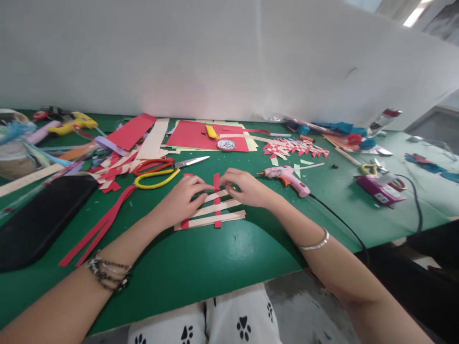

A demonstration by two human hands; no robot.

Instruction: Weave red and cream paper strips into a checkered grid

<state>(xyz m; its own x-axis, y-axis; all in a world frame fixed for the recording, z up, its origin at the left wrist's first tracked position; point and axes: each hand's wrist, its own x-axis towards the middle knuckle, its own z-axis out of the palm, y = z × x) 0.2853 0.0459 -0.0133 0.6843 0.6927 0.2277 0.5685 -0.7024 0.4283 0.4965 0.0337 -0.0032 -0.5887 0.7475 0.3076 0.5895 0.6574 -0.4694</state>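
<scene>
On the green table before me lies a loose lattice of paper strips. Two red strips [217, 208] run away from me, crossed by several cream strips [231, 217]. My left hand [184, 199] rests over the left part of the lattice and hides some of it. Its fingers are stretched toward the middle, thumb and forefinger apart. At the far right side of the lattice, my right hand [245, 187] has its fingers curled, with thumb and fingertips pinched at the end of a cream strip near the red one. The exact contact is partly hidden.
Yellow-and-red-handled scissors [158, 174] and long red strips [103, 227] lie left, near a black case [46, 215]. A pink glue gun [287, 178] with its cord is right. Red paper sheets [193, 136] and checkered woven pieces [308, 146] lie behind.
</scene>
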